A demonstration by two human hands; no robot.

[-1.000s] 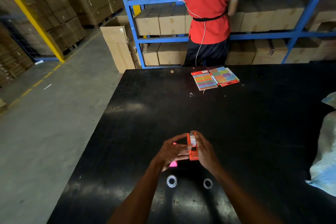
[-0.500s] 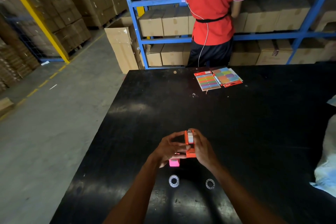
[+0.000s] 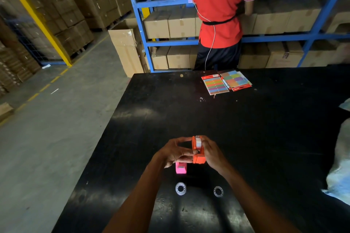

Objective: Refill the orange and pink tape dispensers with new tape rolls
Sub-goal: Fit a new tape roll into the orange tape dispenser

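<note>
Above the black table (image 3: 265, 138) I hold the orange tape dispenser (image 3: 198, 154) between both hands, with a pale tape roll seated in its top. My right hand (image 3: 211, 154) grips its right side. My left hand (image 3: 175, 153) pinches its left side with the fingertips. The pink tape dispenser (image 3: 180, 168) stands on the table just below my left hand, partly hidden by it. Two clear tape rolls lie flat nearer to me: one (image 3: 180, 188) on the left, one (image 3: 218, 191) on the right.
Two packs of coloured sticky notes (image 3: 225, 83) lie at the table's far edge. A person in a red shirt (image 3: 221, 5) stands behind the table at blue shelving (image 3: 140, 24) full of cardboard boxes. A pale plastic bag (image 3: 341, 166) lies at the right edge. The table's left edge drops to concrete floor.
Both hands have lifted the orange dispenser slightly up and away from me, which uncovers more of the pink dispenser below. The camera has tilted a little.
</note>
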